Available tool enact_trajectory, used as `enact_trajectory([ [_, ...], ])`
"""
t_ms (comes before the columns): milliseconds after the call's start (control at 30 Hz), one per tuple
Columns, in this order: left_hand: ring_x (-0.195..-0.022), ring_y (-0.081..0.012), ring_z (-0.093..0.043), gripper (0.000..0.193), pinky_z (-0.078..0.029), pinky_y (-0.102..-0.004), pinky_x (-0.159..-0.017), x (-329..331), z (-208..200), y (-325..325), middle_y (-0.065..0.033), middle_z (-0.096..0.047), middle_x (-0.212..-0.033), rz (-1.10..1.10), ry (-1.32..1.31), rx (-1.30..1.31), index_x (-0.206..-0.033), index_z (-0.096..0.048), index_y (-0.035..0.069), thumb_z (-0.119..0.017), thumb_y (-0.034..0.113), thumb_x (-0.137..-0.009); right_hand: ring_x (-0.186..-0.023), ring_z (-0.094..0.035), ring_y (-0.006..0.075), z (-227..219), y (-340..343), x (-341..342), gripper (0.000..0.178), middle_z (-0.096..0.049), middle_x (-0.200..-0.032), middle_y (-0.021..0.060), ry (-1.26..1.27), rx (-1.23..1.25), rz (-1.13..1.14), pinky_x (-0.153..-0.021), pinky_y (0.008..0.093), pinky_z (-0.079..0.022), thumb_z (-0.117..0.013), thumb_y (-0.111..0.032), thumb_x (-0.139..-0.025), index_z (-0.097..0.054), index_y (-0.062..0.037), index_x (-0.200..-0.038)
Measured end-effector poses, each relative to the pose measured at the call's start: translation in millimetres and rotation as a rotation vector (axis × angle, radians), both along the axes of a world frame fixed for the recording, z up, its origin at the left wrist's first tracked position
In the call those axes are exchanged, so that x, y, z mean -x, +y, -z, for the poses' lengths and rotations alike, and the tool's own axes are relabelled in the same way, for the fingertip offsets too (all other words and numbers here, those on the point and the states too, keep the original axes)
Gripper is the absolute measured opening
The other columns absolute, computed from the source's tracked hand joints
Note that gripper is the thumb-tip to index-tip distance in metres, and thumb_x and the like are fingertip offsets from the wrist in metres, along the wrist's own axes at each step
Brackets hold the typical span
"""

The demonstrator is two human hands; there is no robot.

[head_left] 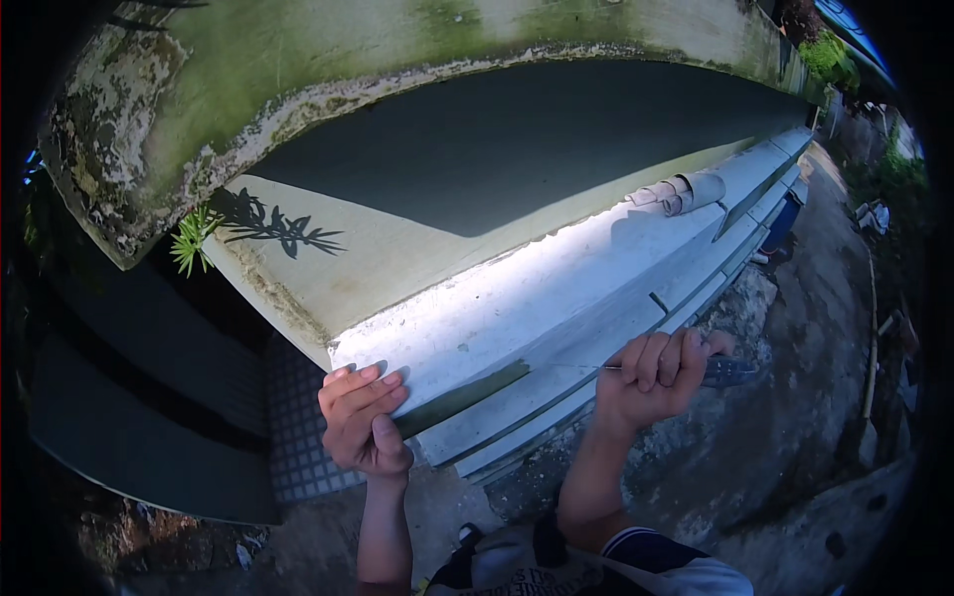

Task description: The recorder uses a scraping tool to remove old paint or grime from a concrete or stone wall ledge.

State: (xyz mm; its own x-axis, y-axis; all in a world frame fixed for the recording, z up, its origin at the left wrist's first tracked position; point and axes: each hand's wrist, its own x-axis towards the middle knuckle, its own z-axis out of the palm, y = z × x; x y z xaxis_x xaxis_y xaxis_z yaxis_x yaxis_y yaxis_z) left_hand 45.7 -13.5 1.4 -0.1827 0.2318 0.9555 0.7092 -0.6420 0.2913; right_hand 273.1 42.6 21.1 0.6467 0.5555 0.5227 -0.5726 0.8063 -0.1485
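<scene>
My left hand (363, 422) is curled over the near left corner of a white-coated ledge (517, 298), fingers on top and thumb at the front. Raised at the right, my right hand (648, 375) is closed round a hand tool with a dark handle (730, 372). A thin metal part of this tool points left toward the ledge's front edge; its exact kind cannot be made out. Between the hands, a dark green strip (467, 394) runs along that front edge, while the surface around it is white.
Several curled grey pieces (686, 193) lie farther along the ledge. Overhead hangs a mossy concrete slab (417, 50) with a rough edge. White stepped edges (556, 422) run below the ledge. A small green plant (194, 238) grows at the left; a paved path (795, 397) lies right.
</scene>
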Motion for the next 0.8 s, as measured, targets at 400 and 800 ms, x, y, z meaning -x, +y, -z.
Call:
enact_trajectory([
  [400, -0.094, -0.0231, -0.063, 0.035, -0.039, -0.0422, -0.097, -1, 0, 0, -0.0074, -0.072, -0.082, -0.022, 0.001, -0.004, -0.076, -0.071, 0.003, -0.053, 0.028, -0.093, -0.034, -0.021, 0.0056, -6, -7, -13, 0.018, -0.022, -0.052, -0.0035, 0.195, -0.169, -0.152, -0.029, 0.0214, -0.022, -0.037, -0.003, -0.097, -0.031, -0.0202, -0.1],
  [800, -0.093, -0.0269, -0.061, 0.031, -0.039, -0.0473, -0.097, -1, 0, -1, -0.0132, -0.071, -0.082, -0.044, 0.038, 0.026, -0.076, -0.067, -0.003, -0.047, 0.019, -0.087, -0.034, -0.022, 0.0047, 3, 1, 4, 0.014, -0.024, -0.052, -0.0039, -0.04, -0.077, -0.05, -0.03, 0.0209, -0.024, -0.038, -0.005, -0.099, -0.037, -0.0171, -0.093],
])
